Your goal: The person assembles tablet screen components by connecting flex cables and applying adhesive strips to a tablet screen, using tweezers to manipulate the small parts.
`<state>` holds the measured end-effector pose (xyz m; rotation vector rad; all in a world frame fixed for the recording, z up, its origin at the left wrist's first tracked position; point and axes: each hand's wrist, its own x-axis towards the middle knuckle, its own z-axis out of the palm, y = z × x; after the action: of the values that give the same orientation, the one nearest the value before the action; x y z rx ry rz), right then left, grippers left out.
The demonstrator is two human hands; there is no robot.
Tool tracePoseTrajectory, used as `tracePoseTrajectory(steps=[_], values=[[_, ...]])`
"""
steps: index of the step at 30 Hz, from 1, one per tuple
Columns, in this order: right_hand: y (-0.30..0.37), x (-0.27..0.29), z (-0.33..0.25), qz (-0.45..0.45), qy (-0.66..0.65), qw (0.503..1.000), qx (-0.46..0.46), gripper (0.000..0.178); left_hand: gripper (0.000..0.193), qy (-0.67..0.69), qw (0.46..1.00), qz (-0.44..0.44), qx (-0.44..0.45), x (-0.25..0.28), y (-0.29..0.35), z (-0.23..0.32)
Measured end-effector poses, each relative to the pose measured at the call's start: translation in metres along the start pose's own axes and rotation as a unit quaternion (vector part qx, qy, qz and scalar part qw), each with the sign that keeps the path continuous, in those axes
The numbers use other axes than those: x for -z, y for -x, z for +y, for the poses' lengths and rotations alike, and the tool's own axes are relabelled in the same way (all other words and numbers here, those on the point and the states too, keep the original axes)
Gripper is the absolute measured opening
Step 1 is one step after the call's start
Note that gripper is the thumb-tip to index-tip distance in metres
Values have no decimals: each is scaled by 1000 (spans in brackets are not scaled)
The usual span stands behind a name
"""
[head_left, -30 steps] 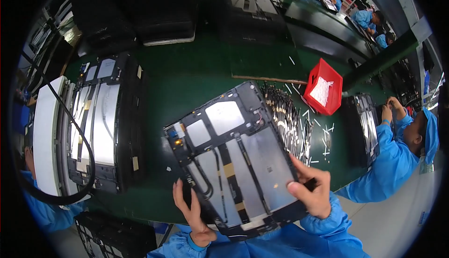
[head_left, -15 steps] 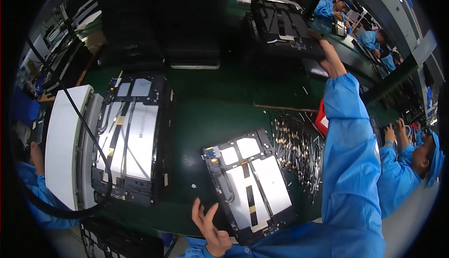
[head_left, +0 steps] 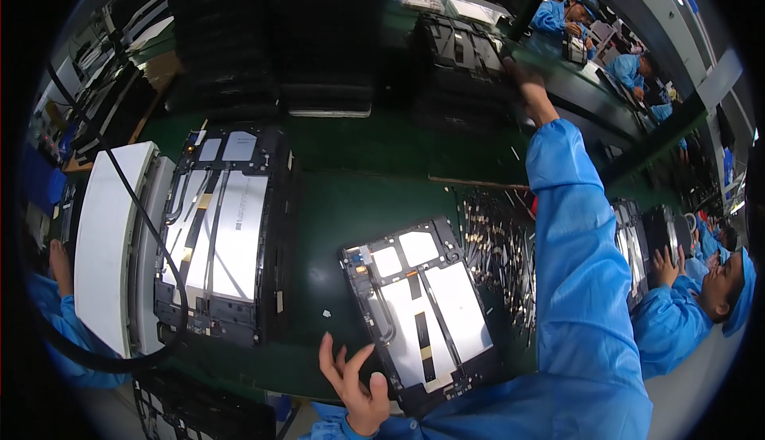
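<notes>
An opened tablet (head_left: 437, 312), with silver battery panels, black ribbon strips and a dark frame, lies tilted on the bench in front of me. Beside its lower left edge my left hand (head_left: 356, 384) hovers with fingers spread and nothing in them. My right arm stretches to the far right, where my right hand (head_left: 532, 93) is at the right edge of a stack of similar dark opened tablets (head_left: 466, 49). Motion smears that hand, and I cannot make out its grip. Another stack of opened tablets (head_left: 219, 233) stands to the left.
A heap of thin dark strips (head_left: 498, 257) lies right of the near tablet. Tall black stacks (head_left: 327, 41) rise at the back. A white panel (head_left: 115, 249) and a looping black cable (head_left: 182, 304) flank the left stack. A co-worker (head_left: 677, 312) sits at right.
The tablet held raised in my right hand has come down onto the far-right stack. My right hand and forearm have shifted slightly left. My left hand remains spread beside the near tablet.
</notes>
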<state>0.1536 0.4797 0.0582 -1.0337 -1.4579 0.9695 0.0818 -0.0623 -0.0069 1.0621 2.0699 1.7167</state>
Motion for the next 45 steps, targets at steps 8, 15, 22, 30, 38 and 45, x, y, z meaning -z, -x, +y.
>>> tracePoseTrajectory(steps=[8, 15, 22, 30, 38, 45], values=[[140, 56, -148, -160, 232, 913, 294, 30, 41, -12, 1000, 14, 11, 0, 8, -5], [303, 100, -97, -308, 507, 805, -3, 28, 36, -33, 999, -7, -6, -7, 5, -10], [318, 120, -41, -300, 414, 859, -14, 20, 30, -39, 999, -20, -15, -5, 11, -12], [311, 127, -73, -324, 113, 899, -272, 21, 31, -12, 999, 35, 11, -6, 15, -9], [380, 104, -135, -315, -38, 930, -189, 8, 26, 202, 932, -270, 134, -1, -4, 75], [393, 86, -146, -300, -54, 946, -108, 6, 10, 255, 883, -344, 191, -26, -10, 77]])
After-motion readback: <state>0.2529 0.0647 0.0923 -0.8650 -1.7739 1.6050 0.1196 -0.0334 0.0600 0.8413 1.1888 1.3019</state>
